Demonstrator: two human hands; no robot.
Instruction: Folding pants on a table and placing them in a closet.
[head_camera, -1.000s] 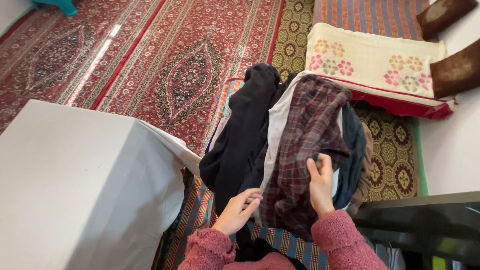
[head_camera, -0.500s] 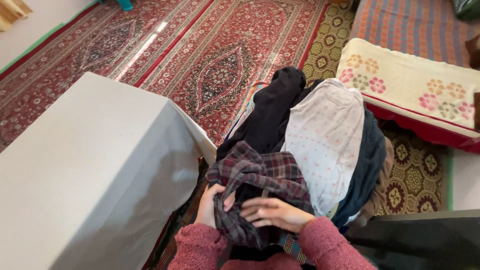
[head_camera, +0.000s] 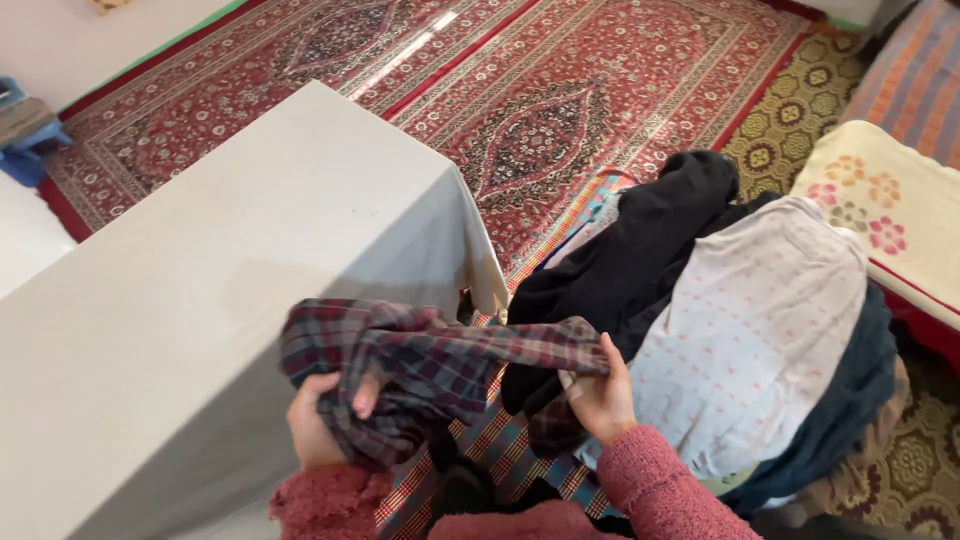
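Plaid garment (head_camera: 440, 365) now lifted leftward off clothes pile (head_camera: 740, 330); left hand (head_camera: 322, 425) and right hand (head_camera: 603, 395) both grip it beside white surface (head_camera: 200, 300).

No packages, labels, signs or screens appear anywhere (only cloth, carpets and a table).

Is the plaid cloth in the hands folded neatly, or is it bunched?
Bunched. The plaid cloth hangs crumpled between the left hand and the right hand, with loose, uneven folds.
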